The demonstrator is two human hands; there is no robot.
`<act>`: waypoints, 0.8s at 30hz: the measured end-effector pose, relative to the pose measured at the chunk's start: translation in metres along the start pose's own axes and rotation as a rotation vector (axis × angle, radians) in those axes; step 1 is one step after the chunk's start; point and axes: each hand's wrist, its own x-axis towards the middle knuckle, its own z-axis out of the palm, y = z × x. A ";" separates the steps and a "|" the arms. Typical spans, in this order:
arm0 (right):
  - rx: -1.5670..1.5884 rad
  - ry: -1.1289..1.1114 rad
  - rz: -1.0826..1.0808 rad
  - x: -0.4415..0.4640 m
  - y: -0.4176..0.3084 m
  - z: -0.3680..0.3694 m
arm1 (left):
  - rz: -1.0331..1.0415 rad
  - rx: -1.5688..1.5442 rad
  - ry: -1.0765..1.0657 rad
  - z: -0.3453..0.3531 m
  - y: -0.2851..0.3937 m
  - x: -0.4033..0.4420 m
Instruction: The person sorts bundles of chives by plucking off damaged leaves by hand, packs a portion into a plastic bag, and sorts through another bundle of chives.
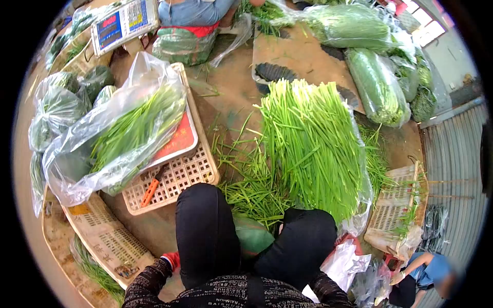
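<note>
My left hand (172, 260), in a red glove, is low beside my left knee; its fingers are mostly hidden. My right hand does not show; only its dark patterned sleeve is seen at the bottom. In front of my knees lies a large pile of long green stalks (313, 149), their pale ends pointing away, on clear plastic. Loose green leaves (257, 195) are scattered left of the pile. More stalks (138, 123) fill an open clear bag (77, 172) on a red-topped scale (177, 138) over a beige crate (213, 172).
An orange-handled knife (150, 192) lies on the crate. Bagged greens (377, 87) stand at the upper right, others (56, 113) at the left. Beige baskets (102, 236) (390, 205) flank me. One person (192, 13) sits ahead; another (431, 272) is at the lower right.
</note>
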 end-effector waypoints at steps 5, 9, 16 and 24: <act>-0.085 0.010 -0.097 -0.003 -0.040 -0.001 | 0.252 0.195 0.415 -0.109 0.034 -0.029; -0.683 0.166 -0.472 -0.003 -0.112 -0.016 | 0.508 -1.029 0.749 -0.187 0.095 -0.084; -0.285 0.568 -0.975 0.023 -0.265 -0.018 | 1.051 -0.933 0.541 -0.269 0.286 -0.169; -1.225 1.063 -0.910 0.080 -0.394 0.006 | 1.083 -0.094 0.640 -0.286 0.446 -0.078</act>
